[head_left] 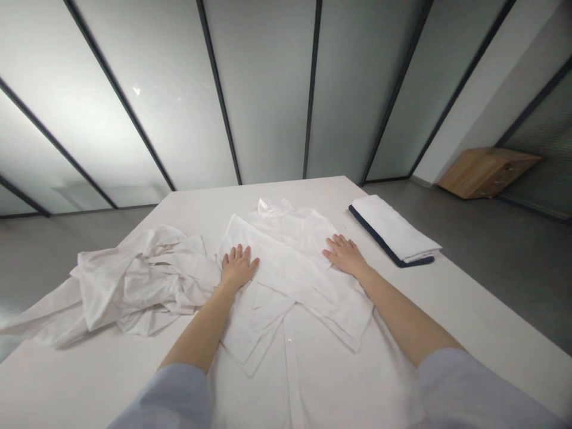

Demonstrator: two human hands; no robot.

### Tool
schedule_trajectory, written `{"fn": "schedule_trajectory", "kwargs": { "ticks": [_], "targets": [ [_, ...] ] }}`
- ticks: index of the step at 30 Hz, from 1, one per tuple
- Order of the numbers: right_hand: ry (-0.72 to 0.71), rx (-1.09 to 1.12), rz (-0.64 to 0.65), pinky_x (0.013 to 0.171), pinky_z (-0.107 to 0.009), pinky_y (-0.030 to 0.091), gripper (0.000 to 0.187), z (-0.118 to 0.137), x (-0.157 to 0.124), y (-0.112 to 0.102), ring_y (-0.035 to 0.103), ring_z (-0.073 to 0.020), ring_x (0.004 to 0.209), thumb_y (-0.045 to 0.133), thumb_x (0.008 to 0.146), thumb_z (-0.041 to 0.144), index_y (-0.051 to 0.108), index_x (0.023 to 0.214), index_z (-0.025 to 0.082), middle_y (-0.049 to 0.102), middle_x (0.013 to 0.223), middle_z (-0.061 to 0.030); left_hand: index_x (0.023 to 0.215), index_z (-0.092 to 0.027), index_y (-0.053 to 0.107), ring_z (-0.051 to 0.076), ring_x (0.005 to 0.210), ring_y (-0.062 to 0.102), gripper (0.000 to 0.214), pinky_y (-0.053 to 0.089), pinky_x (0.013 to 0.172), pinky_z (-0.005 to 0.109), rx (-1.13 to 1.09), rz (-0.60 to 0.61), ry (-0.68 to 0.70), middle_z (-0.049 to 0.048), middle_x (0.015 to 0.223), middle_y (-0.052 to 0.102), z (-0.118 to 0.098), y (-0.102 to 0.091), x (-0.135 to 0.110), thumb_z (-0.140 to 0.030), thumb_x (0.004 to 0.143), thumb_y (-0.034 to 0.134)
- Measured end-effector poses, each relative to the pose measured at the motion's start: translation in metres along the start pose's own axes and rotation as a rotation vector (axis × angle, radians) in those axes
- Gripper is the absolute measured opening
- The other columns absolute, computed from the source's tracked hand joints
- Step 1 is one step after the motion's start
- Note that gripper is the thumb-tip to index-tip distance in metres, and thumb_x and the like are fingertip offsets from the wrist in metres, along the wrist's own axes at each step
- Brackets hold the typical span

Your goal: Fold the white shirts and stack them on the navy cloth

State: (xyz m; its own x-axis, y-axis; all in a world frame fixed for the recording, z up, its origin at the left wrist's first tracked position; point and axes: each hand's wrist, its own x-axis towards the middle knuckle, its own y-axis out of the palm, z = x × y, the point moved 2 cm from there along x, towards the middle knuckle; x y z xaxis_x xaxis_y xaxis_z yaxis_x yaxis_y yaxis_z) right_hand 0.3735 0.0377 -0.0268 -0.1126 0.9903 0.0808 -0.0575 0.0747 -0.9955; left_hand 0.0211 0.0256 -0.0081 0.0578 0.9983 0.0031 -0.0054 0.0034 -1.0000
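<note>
A white button-up shirt (308, 351) lies spread on the table in front of me, collar at the far end, with both sleeves folded across its front. My left hand (238, 266) rests on the shirt's left side near the shoulder, palm down and fingers spread. On the opposite side, my right hand (346, 256) presses flat on the cloth, its fingers also apart. Neither hand grips anything. The shirt's hem runs out of view at the bottom.
The white table (473, 322) reaches away to frosted glass panels (263, 89). To the left sits a crumpled heap of white cloth (152, 280), partly over the table edge. Right of the shirt lies a folded stack, white cloth (393, 226) over dark blue cloth (379, 241). A wooden cabinet (487, 170) stands beyond.
</note>
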Motion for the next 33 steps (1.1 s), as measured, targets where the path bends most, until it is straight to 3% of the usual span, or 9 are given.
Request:
{"fn": "schedule_trajectory", "kwargs": {
  "ticks": [3, 9, 11, 14, 16, 20, 24, 28, 33],
  "targets": [
    [-0.006, -0.001, -0.009, 0.113, -0.051, 0.022, 0.06, -0.001, 0.0, 0.001, 0.028, -0.0286, 0.141, 0.028, 0.093, 0.055, 0.041, 0.143, 0.022, 0.036, 0.151, -0.0122, 0.147, -0.018, 0.033, 0.034, 0.143, 0.022, 0.067, 0.022, 0.112, 0.051, -0.009, 0.004, -0.006, 0.0158, 0.156, 0.025, -0.002, -0.001, -0.001, -0.056, 0.092, 0.026],
    [-0.039, -0.04, 0.03, 0.112, -0.052, 0.023, 0.061, -0.004, -0.004, -0.006, 0.029, -0.0293, 0.14, 0.029, 0.093, 0.053, 0.042, 0.142, 0.021, 0.036, 0.151, -0.0126, 0.146, -0.019, 0.033, 0.035, 0.141, 0.026, 0.066, 0.026, 0.108, 0.052, 0.041, 0.043, 0.015, 0.0176, 0.155, 0.027, -0.008, -0.008, -0.013, -0.056, 0.092, 0.025],
    [-0.069, -0.085, 0.056, 0.111, -0.055, 0.022, 0.056, -0.004, -0.005, -0.017, 0.039, -0.0304, 0.135, 0.034, 0.091, 0.051, 0.052, 0.135, 0.022, 0.047, 0.144, -0.0128, 0.141, -0.019, 0.04, 0.036, 0.135, 0.036, 0.066, 0.034, 0.103, 0.052, 0.053, 0.077, 0.056, 0.0191, 0.15, 0.036, -0.009, -0.016, -0.015, -0.06, 0.09, 0.03],
    [-0.07, -0.181, 0.161, 0.108, -0.056, 0.024, 0.045, 0.0, 0.0, -0.038, 0.059, -0.0323, 0.113, 0.045, 0.086, 0.048, 0.067, 0.112, 0.02, 0.068, 0.115, -0.0154, 0.128, -0.021, 0.053, 0.034, 0.117, 0.055, 0.065, 0.041, 0.094, 0.048, 0.053, 0.184, 0.109, 0.0181, 0.129, 0.058, -0.009, -0.032, -0.006, -0.067, 0.085, 0.035],
    [-0.055, -0.19, 0.165, 0.103, -0.053, 0.032, 0.044, 0.008, 0.01, -0.05, 0.063, -0.0323, 0.104, 0.045, 0.086, 0.046, 0.068, 0.109, 0.017, 0.07, 0.106, -0.0169, 0.126, -0.021, 0.054, 0.031, 0.112, 0.058, 0.062, 0.041, 0.094, 0.045, 0.043, 0.174, 0.113, 0.0162, 0.12, 0.063, -0.008, -0.043, 0.01, -0.065, 0.087, 0.035],
    [-0.11, -0.085, 0.038, 0.102, -0.043, 0.037, 0.051, 0.027, 0.037, -0.052, 0.05, -0.0296, 0.125, 0.038, 0.092, 0.045, 0.054, 0.132, 0.016, 0.054, 0.137, -0.016, 0.142, -0.02, 0.038, 0.031, 0.134, 0.039, 0.061, 0.035, 0.103, 0.042, 0.006, -0.016, 0.144, 0.0158, 0.147, 0.042, -0.011, -0.044, 0.048, -0.054, 0.092, 0.034],
    [-0.069, -0.046, 0.057, 0.11, -0.043, 0.027, 0.058, 0.035, 0.05, -0.026, 0.029, -0.0283, 0.14, 0.032, 0.095, 0.048, 0.039, 0.144, 0.018, 0.031, 0.154, -0.0123, 0.148, -0.018, 0.029, 0.03, 0.143, 0.023, 0.065, 0.023, 0.112, 0.043, -0.007, 0.008, 0.106, 0.0138, 0.156, 0.025, -0.011, -0.017, 0.064, -0.055, 0.094, 0.026],
    [-0.033, -0.033, 0.098, 0.112, -0.043, 0.022, 0.061, 0.036, 0.039, -0.01, 0.025, -0.0289, 0.142, 0.028, 0.096, 0.049, 0.034, 0.147, 0.017, 0.028, 0.155, -0.0141, 0.149, -0.017, 0.027, 0.031, 0.144, 0.02, 0.068, 0.021, 0.112, 0.047, -0.002, 0.047, 0.074, 0.0143, 0.157, 0.021, -0.008, -0.002, 0.052, -0.056, 0.094, 0.019],
    [-0.105, -0.051, 0.121, 0.108, -0.043, 0.03, 0.061, 0.035, 0.013, -0.02, 0.034, -0.0301, 0.138, 0.033, 0.094, 0.052, 0.04, 0.144, 0.018, 0.033, 0.152, -0.0153, 0.144, -0.019, 0.037, 0.033, 0.135, 0.037, 0.065, 0.036, 0.103, 0.047, 0.078, 0.103, 0.127, 0.0171, 0.151, 0.035, -0.007, -0.019, 0.026, -0.057, 0.092, 0.029]
  ]
}}
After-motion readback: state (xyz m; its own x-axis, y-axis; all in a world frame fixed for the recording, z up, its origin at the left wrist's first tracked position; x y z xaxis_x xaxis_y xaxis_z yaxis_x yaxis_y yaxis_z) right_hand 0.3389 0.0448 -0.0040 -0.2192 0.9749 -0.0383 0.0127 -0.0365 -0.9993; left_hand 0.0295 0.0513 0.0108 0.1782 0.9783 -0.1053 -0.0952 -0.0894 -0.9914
